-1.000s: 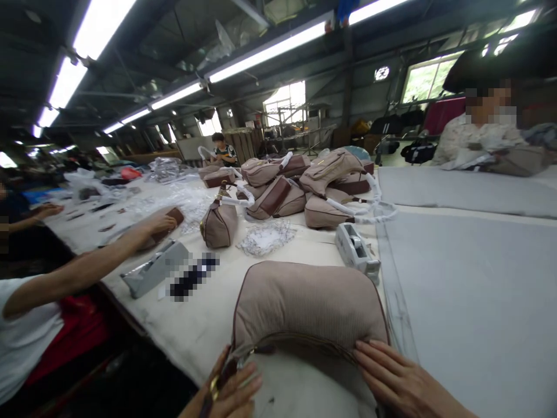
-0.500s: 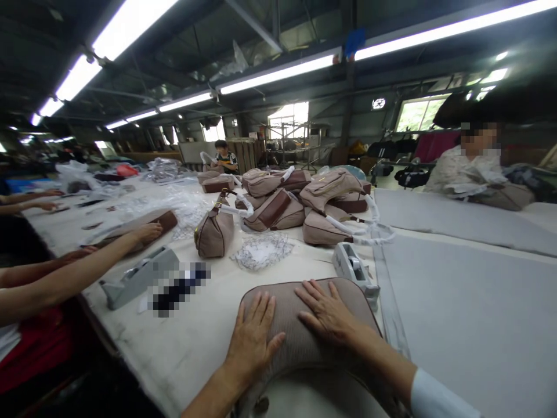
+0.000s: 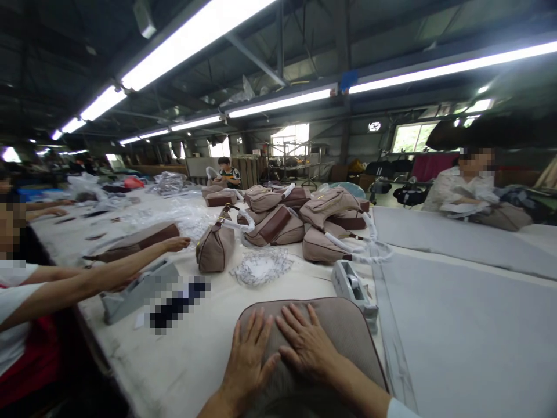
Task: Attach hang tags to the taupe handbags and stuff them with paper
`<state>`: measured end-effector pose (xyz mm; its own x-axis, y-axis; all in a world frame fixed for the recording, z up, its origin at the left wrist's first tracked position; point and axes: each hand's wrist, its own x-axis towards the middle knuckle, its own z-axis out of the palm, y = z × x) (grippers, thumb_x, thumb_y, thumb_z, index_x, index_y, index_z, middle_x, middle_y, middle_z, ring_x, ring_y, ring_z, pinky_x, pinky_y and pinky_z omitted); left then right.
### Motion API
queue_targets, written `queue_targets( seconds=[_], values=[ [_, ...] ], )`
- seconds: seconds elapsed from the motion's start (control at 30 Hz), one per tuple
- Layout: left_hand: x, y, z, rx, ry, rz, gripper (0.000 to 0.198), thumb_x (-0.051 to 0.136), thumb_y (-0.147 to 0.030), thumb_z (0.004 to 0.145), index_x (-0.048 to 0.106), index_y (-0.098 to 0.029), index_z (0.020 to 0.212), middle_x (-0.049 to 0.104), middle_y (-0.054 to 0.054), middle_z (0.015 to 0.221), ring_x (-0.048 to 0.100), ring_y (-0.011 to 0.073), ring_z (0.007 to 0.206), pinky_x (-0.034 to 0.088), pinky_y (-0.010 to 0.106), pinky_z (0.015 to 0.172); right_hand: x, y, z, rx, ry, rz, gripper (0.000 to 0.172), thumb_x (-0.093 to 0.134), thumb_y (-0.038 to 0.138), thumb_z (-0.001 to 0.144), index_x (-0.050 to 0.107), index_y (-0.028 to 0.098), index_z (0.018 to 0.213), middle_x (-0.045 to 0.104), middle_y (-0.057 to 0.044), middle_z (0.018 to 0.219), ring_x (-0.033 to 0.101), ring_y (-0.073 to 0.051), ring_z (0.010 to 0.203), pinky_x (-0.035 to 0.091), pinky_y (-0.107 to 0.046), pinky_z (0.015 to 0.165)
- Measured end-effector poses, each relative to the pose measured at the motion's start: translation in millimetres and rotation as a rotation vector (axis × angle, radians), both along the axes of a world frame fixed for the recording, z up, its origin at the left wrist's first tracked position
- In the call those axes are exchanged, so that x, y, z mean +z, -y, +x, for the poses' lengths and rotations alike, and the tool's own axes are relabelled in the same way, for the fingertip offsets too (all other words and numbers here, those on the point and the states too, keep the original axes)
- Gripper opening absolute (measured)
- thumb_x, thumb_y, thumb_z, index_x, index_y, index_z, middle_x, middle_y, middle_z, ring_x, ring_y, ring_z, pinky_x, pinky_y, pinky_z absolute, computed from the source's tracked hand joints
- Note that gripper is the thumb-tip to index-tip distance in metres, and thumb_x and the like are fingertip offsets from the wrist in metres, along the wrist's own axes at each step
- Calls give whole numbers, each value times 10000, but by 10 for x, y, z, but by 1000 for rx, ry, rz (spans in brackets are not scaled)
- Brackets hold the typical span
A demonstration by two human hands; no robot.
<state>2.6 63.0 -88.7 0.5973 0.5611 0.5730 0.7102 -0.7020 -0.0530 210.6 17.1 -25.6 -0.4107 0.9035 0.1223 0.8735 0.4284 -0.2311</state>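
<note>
A taupe, finely ribbed handbag point(image 3: 348, 331) with dark piping lies in front of me on the pale table point(image 3: 169, 366). Flat on its left part rests my left hand point(image 3: 250, 351), fingers spread and pointing away from me. Beside it, my right hand point(image 3: 307, 342) also lies open on the bag's upper face, close to the left thumb. Neither hand grips anything. The near part of the bag is partly hidden by my forearms and the frame's bottom edge. Just past the bag's right corner stands a grey tape dispenser point(image 3: 354, 290).
Several similar handbags point(image 3: 278, 223) with wrapped straps are heaped ahead. A pile of small tags or strings point(image 3: 261, 266) lies before them. At left, a co-worker's arm point(image 3: 143, 255) reaches over another tape dispenser point(image 3: 141, 290). Another person point(image 3: 465, 186) works at far right.
My right hand has slid left across the bag, nearer my left hand. The view has tilted up slightly. The co-worker's arm at left has moved off the bag there, reaching farther right.
</note>
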Motion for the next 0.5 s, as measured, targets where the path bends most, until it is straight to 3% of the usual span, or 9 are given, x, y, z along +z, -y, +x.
queue_targets(
  seconds=[0.1,0.2,0.27,0.33,0.4,0.5],
  values=[
    [-168,60,-152,238,363,-359,647,400,-444,887,221,-133,1426,315,194,1448,301,307,1331,359,519,1017,9,174,217,-103,-9,104,496,387,419,913,354,268,1384,283,-106,1472,211,-293,1361,179,-588,1064],
    [-251,175,-294,385,687,-807,695,376,-537,868,241,-117,1406,414,210,1385,419,298,1256,413,469,995,-206,516,536,-559,-133,317,529,427,401,884,392,177,1362,254,-159,1475,203,-322,1357,228,-586,1050],
    [-205,275,-330,347,863,-1070,621,372,-553,865,347,-164,1348,517,165,1313,501,278,1192,455,431,965,-400,783,720,-819,-324,276,622,385,475,882,350,97,1374,343,-200,1423,314,-318,1315,332,-535,1021],
    [-78,374,-314,193,1040,-1299,526,411,-527,863,427,-200,1275,570,118,1268,548,247,1149,477,384,951,-525,1021,819,-916,-502,105,700,343,545,874,297,80,1396,463,-191,1341,454,-295,1227,431,-470,964],
    [87,445,-276,75,1196,-1467,475,495,-470,844,459,-197,1231,601,106,1228,592,232,1095,479,368,949,-532,1193,821,-909,-584,-2,703,335,567,867,279,129,1413,499,-145,1322,502,-274,1187,450,-440,953],
    [298,475,-262,55,1283,-1508,462,586,-377,807,481,-167,1205,641,117,1156,622,227,1040,476,371,945,-361,1323,744,-838,-603,30,682,333,579,854,304,182,1407,423,-98,1395,438,-266,1246,388,-440,1012]
  ],
)
